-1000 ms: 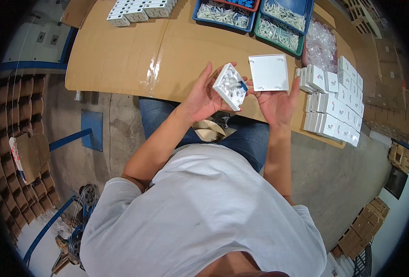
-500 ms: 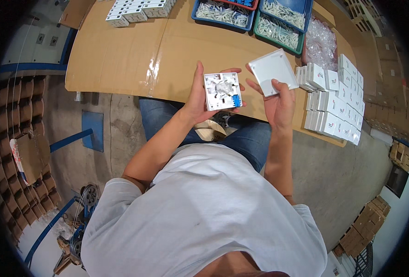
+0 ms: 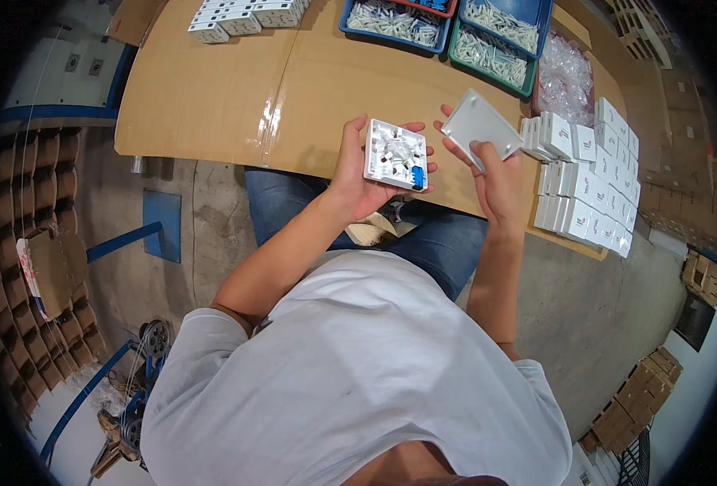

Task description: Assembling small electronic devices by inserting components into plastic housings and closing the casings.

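Cradling the box (image 3: pixel 395 154) in my half-curled left hand (image 3: pixel 352 172), pinching the lid (image 3: pixel 481 123) in my right hand (image 3: pixel 501 182), leaving a gap between, table (image 3: pixel 204 97) stretching wide leftward.

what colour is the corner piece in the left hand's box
The corner piece is blue, seen best in the head view.

White square box base (image 3: pixel 378 134), its open compartmented interior facing upward, held in the left hand (image 3: pixel 352 176). A crumpled clear packet (image 3: pixel 397 150) occupies the middle; a blue insert (image 3: pixel 418 177) sits in the near right corner. Flat white cover (image 3: pixel 480 125), detached, held tilted in the right hand (image 3: pixel 500 180), near the base but apart.
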The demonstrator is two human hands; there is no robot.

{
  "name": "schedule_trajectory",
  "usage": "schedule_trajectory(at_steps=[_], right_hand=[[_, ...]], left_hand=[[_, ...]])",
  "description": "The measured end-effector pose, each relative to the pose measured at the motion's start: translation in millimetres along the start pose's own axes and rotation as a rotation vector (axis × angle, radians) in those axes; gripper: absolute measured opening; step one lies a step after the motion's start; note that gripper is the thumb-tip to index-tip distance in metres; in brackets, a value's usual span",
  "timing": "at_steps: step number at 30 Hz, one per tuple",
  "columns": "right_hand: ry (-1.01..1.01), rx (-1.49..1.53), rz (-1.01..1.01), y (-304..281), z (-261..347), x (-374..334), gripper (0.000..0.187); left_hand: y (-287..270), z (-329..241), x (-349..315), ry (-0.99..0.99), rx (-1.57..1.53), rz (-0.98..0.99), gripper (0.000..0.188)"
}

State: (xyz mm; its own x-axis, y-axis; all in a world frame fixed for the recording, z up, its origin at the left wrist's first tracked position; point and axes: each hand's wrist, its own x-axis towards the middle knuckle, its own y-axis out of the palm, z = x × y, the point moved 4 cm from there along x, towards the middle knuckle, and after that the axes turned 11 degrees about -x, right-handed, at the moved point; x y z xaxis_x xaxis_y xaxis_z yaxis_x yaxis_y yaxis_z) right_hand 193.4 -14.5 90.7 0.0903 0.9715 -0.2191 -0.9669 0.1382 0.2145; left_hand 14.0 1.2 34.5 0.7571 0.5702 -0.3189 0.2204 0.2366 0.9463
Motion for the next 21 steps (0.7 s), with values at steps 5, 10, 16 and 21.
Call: schedule_trajectory(at_steps=[5,10,16,21], right_hand=[[-0.168,-0.574,-0.053,-13,12,8,0.029],[-0.316,-0.718,-0.083,1,28,10,0.026],[-0.314,-0.854,-0.035,8,31,4,0.023],[-0.349,-0.906,0.018,13,30,-1,0.025]], left_hand=[[10,8,0,-0.002,0.074,-0.064,0.082],[16,13,0,0.015,0.06,-0.028,0.086],[14,12,1,0.04,0.079,-0.009,0.089],[19,11,0,0.082,0.09,-0.044,0.086]])
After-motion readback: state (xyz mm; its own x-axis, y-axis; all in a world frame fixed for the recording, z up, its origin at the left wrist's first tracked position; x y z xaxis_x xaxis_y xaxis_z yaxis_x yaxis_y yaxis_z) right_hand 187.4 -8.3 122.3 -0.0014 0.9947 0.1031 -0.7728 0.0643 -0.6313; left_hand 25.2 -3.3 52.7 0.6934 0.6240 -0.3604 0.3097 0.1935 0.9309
